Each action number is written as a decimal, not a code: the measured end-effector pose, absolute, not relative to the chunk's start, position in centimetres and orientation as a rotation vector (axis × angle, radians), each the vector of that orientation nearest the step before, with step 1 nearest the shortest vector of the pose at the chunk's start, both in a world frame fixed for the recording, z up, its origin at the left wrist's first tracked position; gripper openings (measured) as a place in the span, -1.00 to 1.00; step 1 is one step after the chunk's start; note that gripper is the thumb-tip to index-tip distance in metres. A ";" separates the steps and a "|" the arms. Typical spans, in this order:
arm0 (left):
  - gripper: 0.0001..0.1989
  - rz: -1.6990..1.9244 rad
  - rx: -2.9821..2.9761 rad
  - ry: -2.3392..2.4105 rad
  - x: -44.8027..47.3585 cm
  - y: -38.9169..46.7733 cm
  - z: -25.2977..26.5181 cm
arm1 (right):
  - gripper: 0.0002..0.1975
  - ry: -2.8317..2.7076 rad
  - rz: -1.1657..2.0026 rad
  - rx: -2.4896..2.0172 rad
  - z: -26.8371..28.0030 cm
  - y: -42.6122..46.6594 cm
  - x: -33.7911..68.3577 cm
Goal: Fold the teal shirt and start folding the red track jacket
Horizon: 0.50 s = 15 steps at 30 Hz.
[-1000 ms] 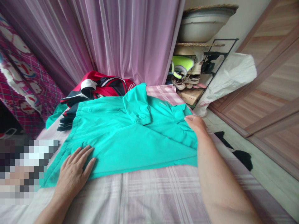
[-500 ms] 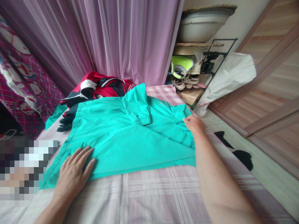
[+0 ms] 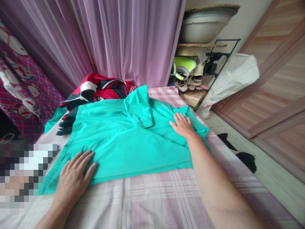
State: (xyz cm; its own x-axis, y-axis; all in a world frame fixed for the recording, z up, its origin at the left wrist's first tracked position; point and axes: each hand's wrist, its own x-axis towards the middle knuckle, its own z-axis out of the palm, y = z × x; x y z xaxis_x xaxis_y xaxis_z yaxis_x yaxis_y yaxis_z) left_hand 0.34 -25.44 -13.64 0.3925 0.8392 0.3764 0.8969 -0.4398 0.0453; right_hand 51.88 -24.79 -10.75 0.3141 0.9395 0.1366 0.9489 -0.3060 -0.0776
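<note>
The right hand point(image 3: 183, 124), a second ago pinching the far right edge of the teal shirt point(image 3: 124, 143) spread on the bed point(image 3: 152, 194), now lies flat on it, the left hand point(image 3: 73, 176) pressing spread-fingered on the near left hem, suggesting smoothing.

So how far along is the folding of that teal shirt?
Partly done: one sleeve of the teal shirt is folded in. In hand: left hand pins the hem, right hand flat at the collar side. Left: remaining folds; the red clothes lie unfolded behind.
</note>
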 end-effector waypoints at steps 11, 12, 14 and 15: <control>-0.44 -0.503 -2.497 -1.573 0.3 -25.4 -13.6 | -0.36 -1.742 -0.131 -2.424 -11.3 -24.9 51.1; -0.44 -0.501 -2.494 -1.570 0.2 -25.3 -13.6 | -0.37 -1.751 -0.140 -2.409 -11.1 -24.9 50.9; -0.43 -0.475 -2.504 -1.560 0.0 -25.2 -13.7 | -0.38 -1.771 -0.082 -2.436 -11.0 -24.8 50.5; -0.43 -0.457 -2.515 -1.555 -0.1 -25.1 -13.7 | -0.38 -1.778 -0.033 -2.466 -11.0 -24.7 50.3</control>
